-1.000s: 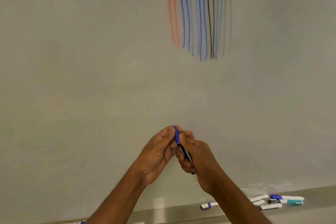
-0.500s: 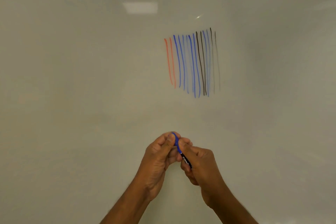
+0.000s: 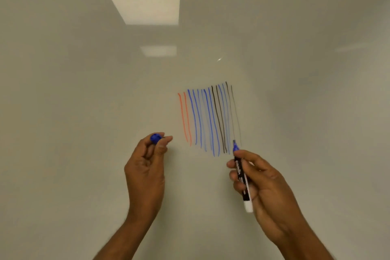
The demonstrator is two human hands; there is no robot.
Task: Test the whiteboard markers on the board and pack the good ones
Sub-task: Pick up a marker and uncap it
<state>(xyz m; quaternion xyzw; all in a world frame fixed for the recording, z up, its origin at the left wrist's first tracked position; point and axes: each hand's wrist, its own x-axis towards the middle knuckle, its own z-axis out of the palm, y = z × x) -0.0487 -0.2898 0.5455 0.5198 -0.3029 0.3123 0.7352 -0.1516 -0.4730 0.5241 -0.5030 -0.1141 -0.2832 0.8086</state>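
My right hand (image 3: pixel 261 183) grips an uncapped blue marker (image 3: pixel 242 179) with a black label and a white end. Its tip points up, just below the right end of the test strokes (image 3: pixel 209 118) on the whiteboard (image 3: pixel 84 91). Those strokes are several near-vertical red, blue and black lines. My left hand (image 3: pixel 147 162) pinches the blue cap (image 3: pixel 155 138) between thumb and fingertips, to the left of the strokes. Whether the tip touches the board I cannot tell.
The glossy whiteboard fills the whole view and reflects two ceiling light panels (image 3: pixel 145 5) above the strokes. No tray or other markers show in this frame.
The hands were together on the capped marker; now they have parted, the cap off in my left hand. My view has tilted up, so the strokes sit lower and the tray's markers are gone.
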